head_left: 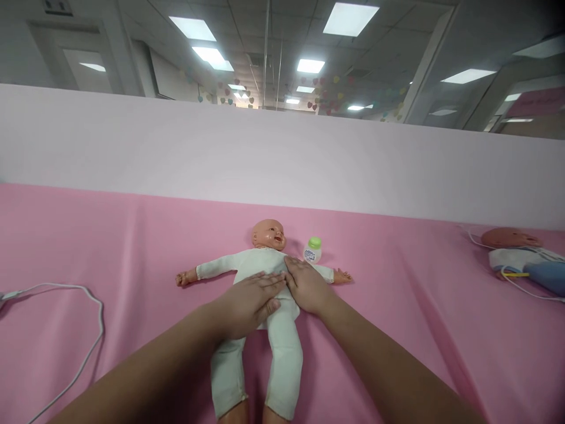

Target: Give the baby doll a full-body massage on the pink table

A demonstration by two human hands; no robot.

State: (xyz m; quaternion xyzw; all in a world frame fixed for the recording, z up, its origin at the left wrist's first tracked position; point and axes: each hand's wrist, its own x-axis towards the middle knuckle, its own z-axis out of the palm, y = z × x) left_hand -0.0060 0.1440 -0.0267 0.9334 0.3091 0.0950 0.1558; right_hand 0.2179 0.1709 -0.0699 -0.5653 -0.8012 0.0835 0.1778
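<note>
A baby doll (285, 335) with a soft white cloth body lies on its back, arms spread and its hard plastic head turned to the right. My left hand (251, 301) rests flat across the doll's belly, fingers stretched out toward the right. On the right side of its chest lies my right hand (305, 282), also flat with straight fingers. The fingertips of both hands come close together over the middle of the torso. Just beyond my right hand stands a small clear bottle (312, 252) with a green cap, beside the doll's shoulder. The doll's feet are cut off by the frame's lower edge.
A pink sheet (150, 253) covers the surface, with folds at left and right. A white cable (99, 330) curls across the left side. Another doll (512, 238), in white and blue clothing with a thin tube, lies at far right. Behind runs a white low wall (282, 156) below glass.
</note>
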